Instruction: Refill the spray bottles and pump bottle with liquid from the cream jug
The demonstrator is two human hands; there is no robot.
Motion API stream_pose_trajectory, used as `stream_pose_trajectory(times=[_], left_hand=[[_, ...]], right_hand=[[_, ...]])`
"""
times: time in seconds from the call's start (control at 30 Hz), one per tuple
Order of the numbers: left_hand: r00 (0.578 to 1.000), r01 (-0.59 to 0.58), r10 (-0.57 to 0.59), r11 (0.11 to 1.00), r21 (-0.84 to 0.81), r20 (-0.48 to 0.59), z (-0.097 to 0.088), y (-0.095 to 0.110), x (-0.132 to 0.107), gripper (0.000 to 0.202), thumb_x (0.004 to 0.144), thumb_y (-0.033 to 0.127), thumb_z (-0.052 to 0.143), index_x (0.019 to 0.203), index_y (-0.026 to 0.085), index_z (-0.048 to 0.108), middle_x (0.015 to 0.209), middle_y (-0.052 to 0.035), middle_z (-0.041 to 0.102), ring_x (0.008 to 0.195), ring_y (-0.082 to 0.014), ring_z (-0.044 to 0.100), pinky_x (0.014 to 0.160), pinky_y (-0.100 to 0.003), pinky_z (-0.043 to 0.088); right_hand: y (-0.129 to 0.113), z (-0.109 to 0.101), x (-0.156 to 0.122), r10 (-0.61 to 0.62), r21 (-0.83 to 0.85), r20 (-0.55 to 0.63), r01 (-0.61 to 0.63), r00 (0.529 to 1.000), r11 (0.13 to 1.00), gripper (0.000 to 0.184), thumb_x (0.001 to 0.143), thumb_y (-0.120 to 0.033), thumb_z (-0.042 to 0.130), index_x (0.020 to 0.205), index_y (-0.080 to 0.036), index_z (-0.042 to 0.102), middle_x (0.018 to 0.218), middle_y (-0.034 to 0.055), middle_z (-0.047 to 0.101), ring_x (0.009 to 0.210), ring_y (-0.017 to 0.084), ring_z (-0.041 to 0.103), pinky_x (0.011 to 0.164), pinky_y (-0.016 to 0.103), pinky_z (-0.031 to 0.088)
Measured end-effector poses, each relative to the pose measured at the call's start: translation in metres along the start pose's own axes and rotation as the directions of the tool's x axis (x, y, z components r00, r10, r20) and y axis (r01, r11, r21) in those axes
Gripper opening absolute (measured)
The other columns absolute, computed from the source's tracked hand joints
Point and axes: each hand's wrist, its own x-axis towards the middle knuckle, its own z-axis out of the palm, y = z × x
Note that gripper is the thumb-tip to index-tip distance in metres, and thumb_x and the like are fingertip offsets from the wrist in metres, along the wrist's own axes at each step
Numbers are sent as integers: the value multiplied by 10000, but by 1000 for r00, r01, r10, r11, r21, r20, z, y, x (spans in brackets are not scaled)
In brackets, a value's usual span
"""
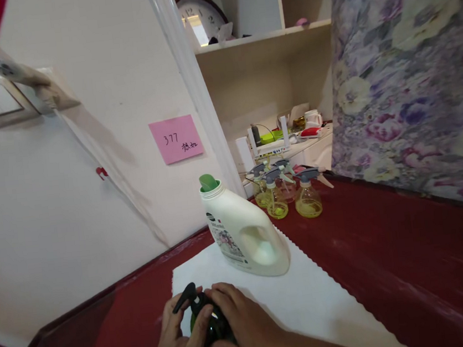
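A small dark green pump bottle (pixel 218 326) with a black pump head is between my two hands, low in the view. My left hand (pixel 179 338) wraps round its left side, fingers near the pump. My right hand (pixel 248 322) grips the bottle from the right. The bottle's lower part is partly hidden by my fingers. Just behind stands a large white jug (pixel 246 233) with a handle hole, a printed label and a green spout piece in its uncapped neck. Both are over a white sheet (pixel 304 299) with a wavy edge.
Several spray bottles (pixel 309 201) with yellowish liquid stand behind the jug on the dark red table (pixel 409 231). A white router (pixel 272 144) is on the shelf unit beyond. A pink note (pixel 176 139) and a cable (pixel 100 160) are on the left wall; floral fabric (pixel 409 81) hangs right.
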Motion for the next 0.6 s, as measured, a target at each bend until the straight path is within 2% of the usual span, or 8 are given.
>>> stream_pose_trajectory(times=[0.1,0.27,0.37,0.47,0.6], left_hand=[[999,14,-13,1000,-26,38,-2,-5,-1,447,723,535,804,1043,228,748,1173,-84,700,1140,-322,657,910,-386,583],[992,124,-124,992,-15,-6,-9,-19,-2,607,700,626,788,1137,217,687,1180,-98,737,1144,-350,667,957,-440,558],[995,74,-76,997,38,62,-12,-20,-2,562,741,656,738,1112,236,701,1187,-79,738,1151,-345,662,1006,-445,529],[995,62,-65,997,41,79,-13,-18,-2,530,776,657,706,1116,251,697,1193,-70,732,1148,-342,663,1012,-448,524],[996,60,-63,996,59,58,-9,-15,-1,547,700,613,792,1091,241,700,1185,-88,714,1157,-359,645,1032,-485,500]], right_hand=[[1,1,1,4,6,-9,-4,1000,1000,904,759,-313,790,1545,-126,385,1592,184,400,1434,323,422,1211,461,336],[2,0,1,13,42,-19,-12,1000,999,903,779,-390,777,1554,-171,369,1596,166,397,1437,324,417,1200,485,341],[4,2,2,10,38,-23,-9,1000,999,918,742,-320,783,1552,-193,370,1594,147,402,1431,320,424,1200,484,339],[6,4,3,-5,27,-29,5,1000,1000,920,710,-299,795,1534,-176,404,1577,147,426,1429,318,426,1201,462,340],[6,3,3,-21,36,-56,23,998,999,918,715,-317,800,1535,-201,404,1561,141,450,1403,304,460,1185,455,365]])
